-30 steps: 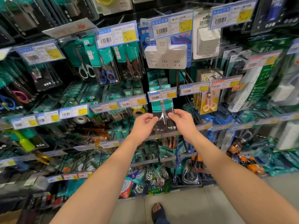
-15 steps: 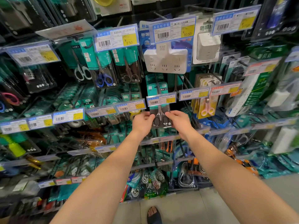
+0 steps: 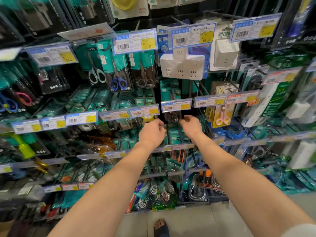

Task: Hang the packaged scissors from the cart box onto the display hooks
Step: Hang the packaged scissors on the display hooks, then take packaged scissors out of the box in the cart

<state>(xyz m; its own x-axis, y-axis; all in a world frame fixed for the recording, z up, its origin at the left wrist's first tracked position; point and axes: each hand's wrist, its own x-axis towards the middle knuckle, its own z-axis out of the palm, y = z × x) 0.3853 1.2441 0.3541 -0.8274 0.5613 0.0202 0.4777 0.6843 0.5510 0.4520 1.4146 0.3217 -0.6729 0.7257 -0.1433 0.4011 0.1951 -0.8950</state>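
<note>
Head view: both arms reach forward to a wall of display hooks (image 3: pixel 201 89) crowded with packaged goods; the left hand (image 3: pixel 151 132) and the right hand (image 3: pixel 190 125) are at the lower corners of the packaged scissors (image 3: pixel 171 115), one on each side; the fingers are curled and pinched at the pack's edges, but blur hides whether they truly grip it; the pack hangs just under a price tag (image 3: pixel 176 105), in the middle row; pink scissors (image 3: pixel 222 118) hang to the right, a white socket adapter (image 3: pixel 182 67) above; a sandalled foot (image 3: pixel 160 227) shows on the floor below.
</note>
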